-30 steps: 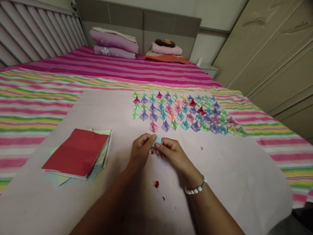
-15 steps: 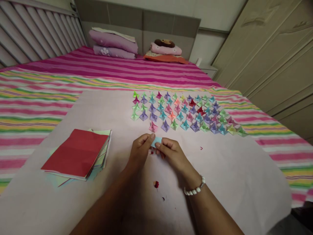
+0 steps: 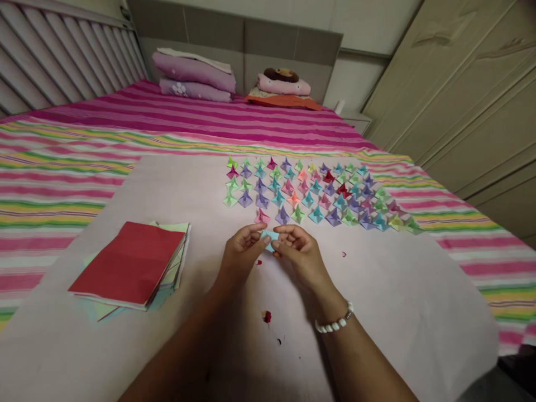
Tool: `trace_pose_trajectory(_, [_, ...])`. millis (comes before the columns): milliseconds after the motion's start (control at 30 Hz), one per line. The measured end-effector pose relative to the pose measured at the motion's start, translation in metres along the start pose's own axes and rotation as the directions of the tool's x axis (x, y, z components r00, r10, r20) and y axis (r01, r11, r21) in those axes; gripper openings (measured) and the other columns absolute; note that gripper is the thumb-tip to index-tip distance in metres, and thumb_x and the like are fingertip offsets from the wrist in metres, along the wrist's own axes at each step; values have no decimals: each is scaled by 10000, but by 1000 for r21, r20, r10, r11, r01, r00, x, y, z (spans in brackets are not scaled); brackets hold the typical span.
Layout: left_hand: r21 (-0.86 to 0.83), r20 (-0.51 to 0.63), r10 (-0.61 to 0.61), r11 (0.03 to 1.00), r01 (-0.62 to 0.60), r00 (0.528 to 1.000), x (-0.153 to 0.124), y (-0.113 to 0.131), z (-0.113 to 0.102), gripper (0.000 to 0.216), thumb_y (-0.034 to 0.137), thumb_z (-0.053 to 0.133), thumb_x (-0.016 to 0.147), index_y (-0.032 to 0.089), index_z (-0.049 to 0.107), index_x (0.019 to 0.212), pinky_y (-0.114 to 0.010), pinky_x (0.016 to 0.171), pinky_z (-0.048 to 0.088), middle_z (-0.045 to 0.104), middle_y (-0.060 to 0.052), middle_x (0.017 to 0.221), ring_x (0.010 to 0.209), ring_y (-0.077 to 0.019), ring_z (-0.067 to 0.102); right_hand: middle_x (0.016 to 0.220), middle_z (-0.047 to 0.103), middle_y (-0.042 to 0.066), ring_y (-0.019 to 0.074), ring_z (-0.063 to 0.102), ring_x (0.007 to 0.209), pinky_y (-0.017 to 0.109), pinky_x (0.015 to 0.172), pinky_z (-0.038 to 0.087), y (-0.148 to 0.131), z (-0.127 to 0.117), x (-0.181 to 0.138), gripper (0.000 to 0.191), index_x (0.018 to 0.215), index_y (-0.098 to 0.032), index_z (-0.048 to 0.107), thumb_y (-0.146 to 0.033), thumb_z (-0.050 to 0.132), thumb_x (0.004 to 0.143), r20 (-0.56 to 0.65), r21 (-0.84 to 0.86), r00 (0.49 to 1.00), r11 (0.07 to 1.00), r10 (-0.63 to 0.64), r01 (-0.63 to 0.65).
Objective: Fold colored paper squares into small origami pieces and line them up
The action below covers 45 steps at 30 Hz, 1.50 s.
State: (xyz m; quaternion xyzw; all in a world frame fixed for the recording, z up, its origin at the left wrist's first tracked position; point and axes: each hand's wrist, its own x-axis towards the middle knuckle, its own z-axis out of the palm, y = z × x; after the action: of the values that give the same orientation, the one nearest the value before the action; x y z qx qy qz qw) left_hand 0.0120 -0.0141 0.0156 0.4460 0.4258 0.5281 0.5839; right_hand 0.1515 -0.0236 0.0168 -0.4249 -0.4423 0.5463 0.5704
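A small folded piece of light blue paper [image 3: 269,237] is pinched between both hands, just above the pale sheet. My left hand [image 3: 244,249] grips its left side, with the thumb on the near face. On the right side, my right hand [image 3: 298,249] holds it between thumb and fingers, a white bead bracelet on that wrist. Right beyond the fingertips sits a pink folded paper piece [image 3: 262,215]. It stands at the left end of the nearest row of small pointed folded papers [image 3: 316,215] in many colours.
A stack of paper with a red sheet on top [image 3: 129,262] lies to the left. Small red bits [image 3: 267,316] dot the pale sheet [image 3: 389,312] near my wrists. Folded bedding [image 3: 196,78] and a pink pillow [image 3: 285,85] rest by the headboard; a wardrobe [image 3: 473,95] is at right.
My left thumb has come down onto the face of the blue paper, and the fingers of both hands have shifted up along its far edge. The rows of folded papers look the same.
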Motion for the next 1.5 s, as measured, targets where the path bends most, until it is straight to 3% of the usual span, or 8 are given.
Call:
trace_pose_trajectory(67, [-17, 6, 31, 999, -31, 999, 0, -2, 1, 444, 317, 766, 643, 171, 569, 1013, -246, 617, 472, 667, 4, 756, 681, -138, 620, 648, 597, -48, 91, 553, 511, 237, 529, 456, 1, -1, 1, 287, 865, -210, 669, -284, 800, 621, -33, 13, 999, 1000, -23, 24])
trace_pose_trajectory(200, [-1, 37, 74, 997, -74, 997, 1, -7, 1, 340, 278, 740, 667, 183, 512, 900, -216, 573, 451, 642, 10, 786, 646, -109, 598, 664, 599, -47, 84, 558, 497, 232, 518, 448, 1, -2, 2, 256, 855, -207, 675, -253, 783, 628, -50, 28, 998, 999, -30, 31])
trace_pose_trajectory(467, [66, 114, -24, 998, 17, 993, 2, -5, -2, 264, 335, 706, 694, 175, 562, 845, -221, 561, 455, 631, 20, 692, 611, -116, 611, 656, 608, -46, 95, 571, 504, 239, 522, 457, 1, -2, 1, 214, 820, -204, 656, -230, 757, 633, -36, 34, 999, 999, 6, -5])
trace_pose_trajectory(700, [1, 90, -21, 1000, 21, 996, 2, -10, -4, 219, 329, 726, 675, 177, 633, 802, -217, 525, 430, 601, 28, 611, 548, -102, 561, 525, 621, -49, 123, 588, 488, 257, 533, 473, 0, -1, -1, 160, 795, -205, 659, -234, 732, 656, 32, 28, 999, 999, 21, -22])
trace_pose_trajectory(967, [-99, 112, -51, 993, 63, 992, 0, -10, -5, 139, 279, 694, 709, 183, 683, 809, -222, 581, 429, 618, 16, 612, 593, -104, 564, 521, 644, -36, 125, 602, 482, 263, 546, 489, -1, 0, -1, 88, 716, -201, 667, -217, 715, 644, 5, 82, 998, 995, 56, -56])
trace_pose_trajectory(1233, [-6, 48, -79, 997, 80, 996, 2, -12, -6, 283, 385, 773, 657, 168, 624, 761, -208, 514, 391, 577, 34, 596, 534, -90, 515, 537, 660, -26, 136, 616, 511, 272, 567, 494, -1, 0, -6, 74, 739, -203, 651, -212, 677, 670, 16, -83, 1000, 997, -8, 9])
trace_pose_trajectory(1500, [-84, 45, -39, 996, 42, 998, 3, -8, -1, 321, 317, 790, 605, 165, 585, 801, -220, 547, 430, 581, 42, 594, 545, -96, 545, 641, 644, -25, 126, 610, 550, 271, 574, 484, -2, 1, -5, 178, 889, -202, 654, -296, 687, 742, 20, -27, 999, 999, -35, 36])
